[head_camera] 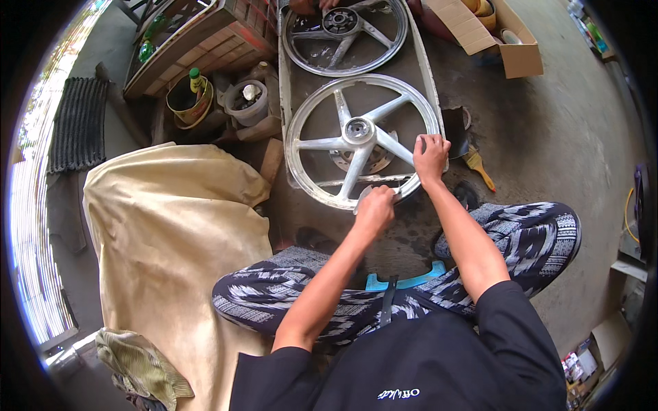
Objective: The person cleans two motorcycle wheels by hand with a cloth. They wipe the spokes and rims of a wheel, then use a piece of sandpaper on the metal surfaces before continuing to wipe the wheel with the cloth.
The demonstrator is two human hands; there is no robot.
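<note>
A five-spoke alloy motorcycle wheel [357,172] lies in front of me across a shallow tray [428,72]. Its silver-white surface looks worn and patchy, and the near rim overhangs the tray's near edge. My left hand [376,209] pinches a thin grey sheet [363,198] against the near rim; whether it is abrasive paper I cannot tell. On the right side of the rim, my right hand [433,158] grips with curled fingers. A brake disc [383,160] shows under the spokes, partly hidden by them.
Beyond lies a second alloy wheel [339,51], with another person's hands [311,5] at its far side. A paintbrush [479,167] rests on the floor at right. Containers [247,105] stand left; a cardboard box [522,60] stands far right. A tan cover [175,216] drapes something at left.
</note>
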